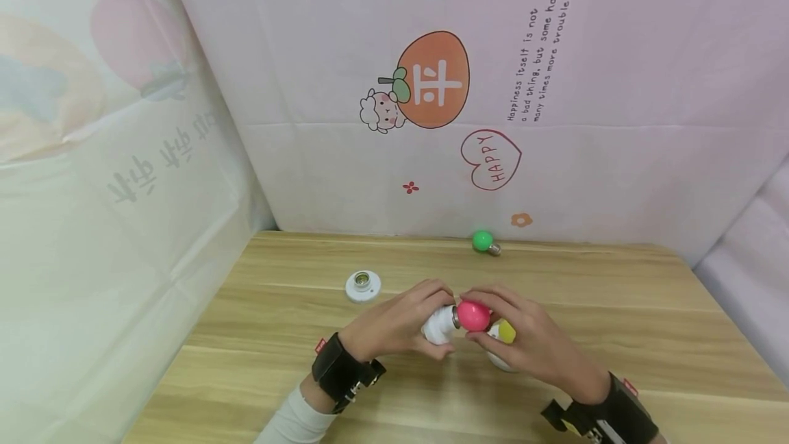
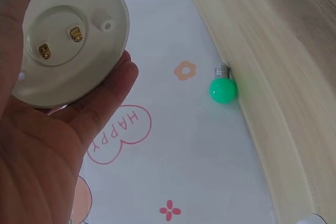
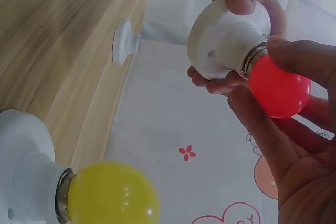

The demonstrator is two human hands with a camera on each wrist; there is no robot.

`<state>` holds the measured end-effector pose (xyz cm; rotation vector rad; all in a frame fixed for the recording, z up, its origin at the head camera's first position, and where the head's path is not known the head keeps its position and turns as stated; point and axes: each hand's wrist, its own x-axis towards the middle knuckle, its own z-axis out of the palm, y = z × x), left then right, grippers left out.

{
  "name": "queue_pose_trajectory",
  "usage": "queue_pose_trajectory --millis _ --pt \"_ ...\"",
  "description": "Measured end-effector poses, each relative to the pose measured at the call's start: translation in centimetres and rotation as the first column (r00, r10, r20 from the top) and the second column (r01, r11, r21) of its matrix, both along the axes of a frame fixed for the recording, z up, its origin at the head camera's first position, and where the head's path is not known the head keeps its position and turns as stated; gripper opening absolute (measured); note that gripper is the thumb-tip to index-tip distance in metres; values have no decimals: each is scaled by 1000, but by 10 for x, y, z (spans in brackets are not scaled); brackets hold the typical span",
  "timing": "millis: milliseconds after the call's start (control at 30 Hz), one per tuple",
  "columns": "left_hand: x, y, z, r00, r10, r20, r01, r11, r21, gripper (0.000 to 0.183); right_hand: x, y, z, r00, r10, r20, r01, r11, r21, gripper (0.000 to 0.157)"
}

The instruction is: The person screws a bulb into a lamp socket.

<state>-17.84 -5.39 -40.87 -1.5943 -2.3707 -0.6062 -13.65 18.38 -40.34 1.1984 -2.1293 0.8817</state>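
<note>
Red bulb (image 1: 473,316) pinched in the right grip (image 1: 531,334), metal base (image 3: 254,60) at the mouth of a white socket (image 1: 439,325).
Held above the counter (image 1: 259,375), socket clasped in the left grip (image 1: 397,324); near the right, yellow bulb (image 1: 507,331) in second socket (image 3: 31,182); farther out, third socket (image 1: 354,291) and green bulb (image 1: 483,241).

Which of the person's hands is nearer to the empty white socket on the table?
Left. The left hand, holding another socket, is a little right of the empty socket; the right hand, gripping the red bulb, is farther right.
</note>
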Motion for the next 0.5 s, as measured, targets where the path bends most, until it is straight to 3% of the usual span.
queue_pose_trajectory --millis 167,500 --pt "1 0 1 1000 3 -10 -3 1000 -12 52 0 1 -1 1000 -11 22 11 1000 -4 56" --pt "3 1 2 999 2 -37 -3 1000 -28 51 1 3 -6 990 -104 96 100 994 45 43"
